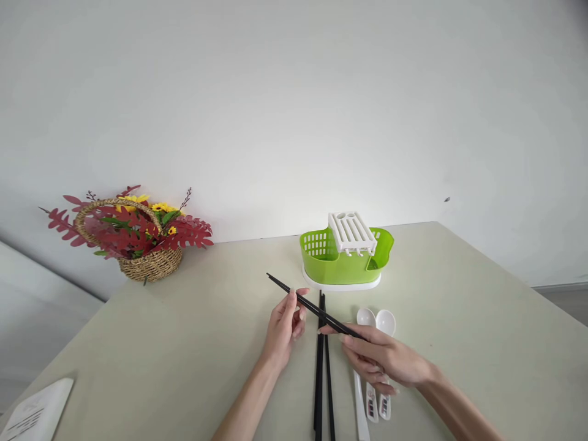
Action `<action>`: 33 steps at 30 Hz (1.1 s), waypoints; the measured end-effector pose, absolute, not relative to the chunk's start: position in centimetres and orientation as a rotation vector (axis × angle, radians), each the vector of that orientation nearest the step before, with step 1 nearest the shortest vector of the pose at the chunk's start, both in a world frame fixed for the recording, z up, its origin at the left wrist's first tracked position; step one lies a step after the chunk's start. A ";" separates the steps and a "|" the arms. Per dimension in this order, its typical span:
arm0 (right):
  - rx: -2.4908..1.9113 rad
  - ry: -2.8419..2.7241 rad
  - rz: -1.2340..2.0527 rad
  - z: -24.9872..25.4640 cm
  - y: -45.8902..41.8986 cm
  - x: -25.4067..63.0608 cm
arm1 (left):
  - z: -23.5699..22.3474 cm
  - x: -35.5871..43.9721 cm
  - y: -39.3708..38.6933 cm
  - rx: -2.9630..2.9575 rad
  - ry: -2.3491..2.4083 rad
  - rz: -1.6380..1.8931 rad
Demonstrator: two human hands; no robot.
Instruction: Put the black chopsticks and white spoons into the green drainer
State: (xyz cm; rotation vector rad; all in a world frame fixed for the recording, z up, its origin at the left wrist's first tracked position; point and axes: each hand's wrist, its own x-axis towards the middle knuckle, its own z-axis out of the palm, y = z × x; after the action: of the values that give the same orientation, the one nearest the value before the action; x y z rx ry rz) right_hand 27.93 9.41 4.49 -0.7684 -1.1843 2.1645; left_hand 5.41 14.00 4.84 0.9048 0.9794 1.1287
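Left hand (pixel 285 324), right hand (pixel 379 355) pinch slim black chopstick pair (pixel 312 309), frame centre. Slack pinch could drop pair onto loose black chopsticks (pixel 318 380), lower centre.

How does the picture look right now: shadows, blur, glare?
Head view: wall brightest around mid-frame, dimmer toward the upper right corner; only faint, soft shadows on the table; held black chopsticks, left hand and right hand look fairly sharp.
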 end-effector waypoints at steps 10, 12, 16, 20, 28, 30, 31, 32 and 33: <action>-0.781 -1.245 2.034 4.5 9.7 27.9 | 4.9 5.2 14.3 0.829 0.999 1.203; -0.789 -1.253 1.984 4.8 9.8 27.8 | 4.8 5.1 14.4 0.822 1.011 1.223; -0.801 -1.276 1.938 5.1 9.9 27.6 | 4.5 5.0 14.5 0.823 0.996 1.241; -0.806 -1.295 1.919 4.9 9.9 27.7 | 4.4 4.9 14.5 0.812 0.995 1.248; -0.854 -1.296 1.902 4.7 10.0 27.8 | 4.3 4.9 14.6 0.800 0.991 1.250; -0.860 -1.289 1.893 4.8 10.0 27.7 | 4.2 4.8 14.6 0.800 0.985 1.255; -0.863 -1.283 1.893 4.9 10.0 27.6 | 4.2 4.8 14.6 0.800 0.981 1.259; -0.866 -1.271 1.894 5.0 10.1 27.6 | 4.1 4.8 14.7 0.799 0.976 1.262; -0.869 -1.250 1.895 5.0 10.1 27.5 | 4.1 4.8 14.7 0.795 0.971 1.266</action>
State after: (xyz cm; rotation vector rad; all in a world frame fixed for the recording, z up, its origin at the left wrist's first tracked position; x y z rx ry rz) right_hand 27.49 10.06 5.01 -0.8686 -1.2499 1.8947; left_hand 4.77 14.68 4.09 0.7950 0.9714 1.2656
